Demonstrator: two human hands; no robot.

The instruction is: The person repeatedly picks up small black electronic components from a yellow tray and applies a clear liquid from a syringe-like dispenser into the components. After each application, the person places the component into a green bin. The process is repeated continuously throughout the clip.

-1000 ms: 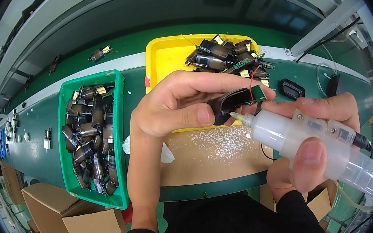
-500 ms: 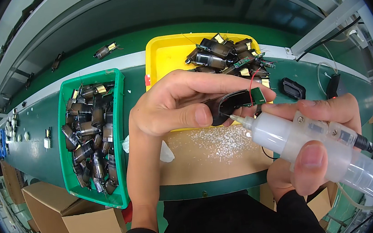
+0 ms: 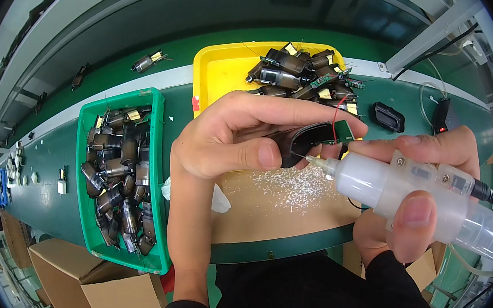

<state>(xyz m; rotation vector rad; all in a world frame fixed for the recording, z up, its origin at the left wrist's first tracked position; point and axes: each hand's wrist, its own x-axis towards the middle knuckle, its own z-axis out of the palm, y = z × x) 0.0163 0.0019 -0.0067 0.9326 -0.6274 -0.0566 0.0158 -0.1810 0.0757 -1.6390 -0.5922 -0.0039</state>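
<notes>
My left hand (image 3: pixel 221 141) is closed around a dark curved plastic shell (image 3: pixel 295 146), its thumb pressed on the near side. A small green circuit board (image 3: pixel 345 131) and a thin red wire stick out at the shell's right end. In my right hand (image 3: pixel 435 149) is a translucent white dispensing syringe (image 3: pixel 364 177) with a clear barrel, a clamp-on switch piece and a black cable. Its fine nozzle points left and reaches the shell's open side. Whether the tip touches the inside I cannot tell. Some of my left fingers are hidden behind the shell.
A green bin (image 3: pixel 161 139) full of dark cylindrical assemblies stands at left. Behind my hands, a yellow tray (image 3: pixel 207 68) holds similar parts with boards. White crumbs (image 3: pixel 295 188) litter the brown mat (image 3: pixel 241 214). A black oval case (image 3: pixel 387 117) lies at right; cardboard boxes (image 3: pixel 124 305) sit lower left.
The syringe has shifted slightly right and down. The shell has tilted a little, showing more of its hollow. On the green strip behind, the loose assemblies have moved right.
</notes>
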